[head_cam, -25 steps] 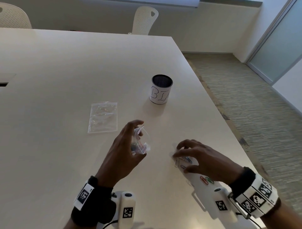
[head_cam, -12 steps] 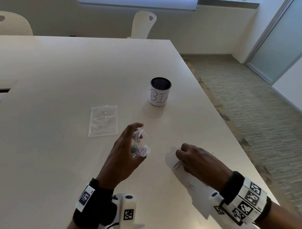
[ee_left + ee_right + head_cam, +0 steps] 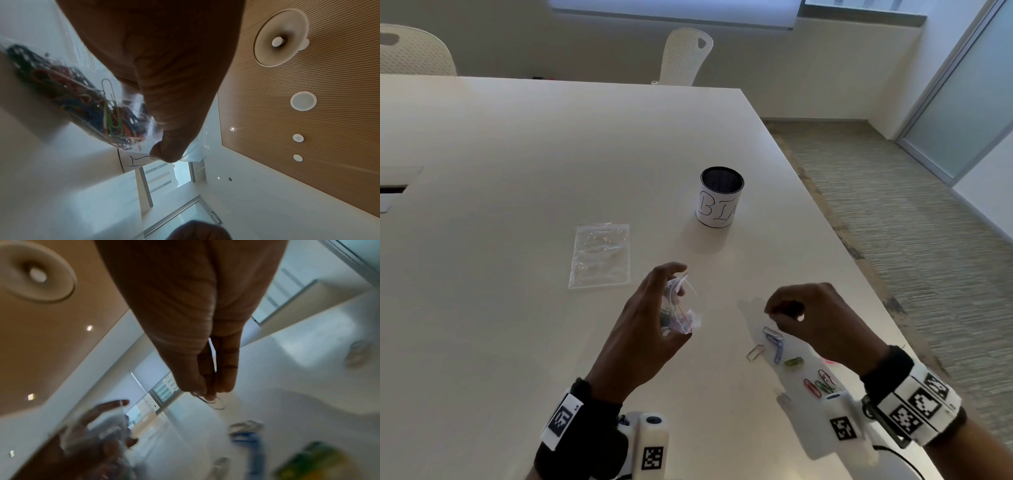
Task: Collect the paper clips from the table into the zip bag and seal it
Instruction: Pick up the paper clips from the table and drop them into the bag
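My left hand (image 3: 650, 325) holds a small clear zip bag (image 3: 679, 310) upright above the table, mouth open toward the right. Many coloured paper clips (image 3: 98, 107) fill the zip bag (image 3: 131, 113). My right hand (image 3: 808, 318) is raised just off the table to the bag's right, its fingertips (image 3: 207, 392) pinching a thin wire paper clip (image 3: 216, 402). Several loose paper clips (image 3: 777, 342) in silver, blue, green and red lie on the table (image 3: 517, 171) beneath and behind that hand.
A second clear zip bag (image 3: 601, 255) lies flat to the left of the hands. A black mesh cup with a white label (image 3: 719, 202) stands behind them. The table's right edge (image 3: 835, 240) runs close by, with carpet beyond. Two white chairs (image 3: 685, 56) stand at the far side.
My right hand has lifted off the table with a clip pinched in its fingertips, uncovering the loose clips below. The left hand has kept the bag in place.
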Demonstrator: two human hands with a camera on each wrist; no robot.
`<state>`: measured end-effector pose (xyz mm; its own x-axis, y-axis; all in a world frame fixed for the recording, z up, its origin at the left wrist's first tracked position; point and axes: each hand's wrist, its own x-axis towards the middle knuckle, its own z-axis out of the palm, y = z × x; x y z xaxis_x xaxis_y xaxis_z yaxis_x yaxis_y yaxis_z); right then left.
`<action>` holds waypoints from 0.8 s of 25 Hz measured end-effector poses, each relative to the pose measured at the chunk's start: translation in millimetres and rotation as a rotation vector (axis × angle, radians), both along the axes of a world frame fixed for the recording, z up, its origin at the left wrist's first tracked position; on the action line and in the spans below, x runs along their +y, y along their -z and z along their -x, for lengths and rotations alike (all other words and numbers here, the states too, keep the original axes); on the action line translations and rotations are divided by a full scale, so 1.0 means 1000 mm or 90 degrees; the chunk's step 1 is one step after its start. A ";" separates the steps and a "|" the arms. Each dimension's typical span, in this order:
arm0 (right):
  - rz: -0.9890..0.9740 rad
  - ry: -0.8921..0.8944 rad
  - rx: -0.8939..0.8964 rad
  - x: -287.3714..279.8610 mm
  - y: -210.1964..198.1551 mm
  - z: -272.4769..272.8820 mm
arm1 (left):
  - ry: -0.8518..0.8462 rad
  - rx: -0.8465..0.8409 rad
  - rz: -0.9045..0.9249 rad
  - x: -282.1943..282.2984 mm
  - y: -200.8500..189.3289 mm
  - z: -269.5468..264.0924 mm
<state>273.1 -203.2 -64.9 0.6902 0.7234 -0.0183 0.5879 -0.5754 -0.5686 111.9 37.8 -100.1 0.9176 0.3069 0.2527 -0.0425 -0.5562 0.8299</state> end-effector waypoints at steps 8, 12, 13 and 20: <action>-0.317 0.003 0.136 0.071 -0.037 0.056 | 0.002 -0.001 -0.004 -0.001 -0.002 0.001; -0.281 -0.027 0.045 0.080 -0.031 0.057 | 0.002 0.005 0.005 -0.001 -0.003 0.001; -0.272 -0.013 0.034 0.073 -0.032 0.052 | 0.003 0.003 0.005 -0.001 -0.003 0.002; 0.027 0.162 0.021 -0.053 -0.021 -0.011 | 0.002 -0.005 -0.011 0.000 -0.002 0.001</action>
